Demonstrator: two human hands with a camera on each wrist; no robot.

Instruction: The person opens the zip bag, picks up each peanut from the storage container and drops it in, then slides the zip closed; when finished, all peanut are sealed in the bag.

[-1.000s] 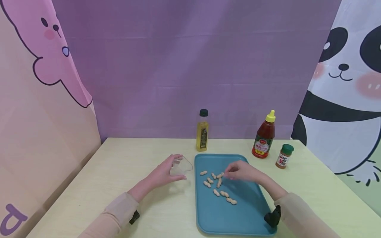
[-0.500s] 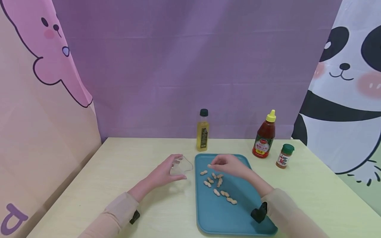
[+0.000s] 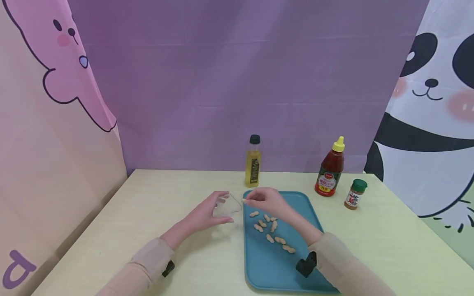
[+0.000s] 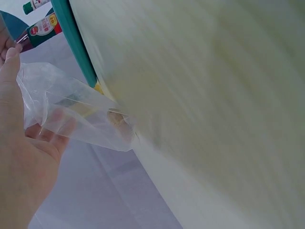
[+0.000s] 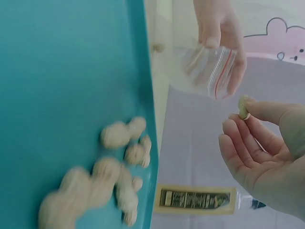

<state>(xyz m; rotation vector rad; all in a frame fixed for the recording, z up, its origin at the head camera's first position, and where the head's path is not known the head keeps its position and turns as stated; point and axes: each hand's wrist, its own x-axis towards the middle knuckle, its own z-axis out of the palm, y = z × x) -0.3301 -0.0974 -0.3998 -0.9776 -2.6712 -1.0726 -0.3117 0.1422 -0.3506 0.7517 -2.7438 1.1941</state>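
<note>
Clearly, the nearest things to us are two pale sleeves (image 3: 126,277), each with a small black device (image 3: 306,265) at the cuff. Past them we find a blue tray (image 3: 272,269) on the pale worktop (image 3: 200,263), and we take its middle, in the head view, as the centre of our clock. Loose peanuts (image 3: 274,226) lie on the tray, mostly toward ten o'clock, some of them bunched close together.

The right hand (image 3: 268,202) reaches across toward eleven o'clock, its grip narrow, with a single peanut (image 5: 243,107) pinched between thumb and fingertips. Off the tray at ten o'clock, the left hand (image 3: 201,216) has a wider grip, thumb and fingers spread around a clear bag (image 3: 226,206) with a red line along its mouth. The pinched peanut is near that mouth. Through the cloudy plastic we make out a brown shape (image 4: 116,118), probably another peanut.

Farther back stand a small green-capped jar (image 3: 354,197) at two o'clock, a red sauce bottle (image 3: 329,172) at one and a yellow oil bottle (image 3: 253,166) at eleven. Behind everything we see a purple curtain (image 3: 222,82).
</note>
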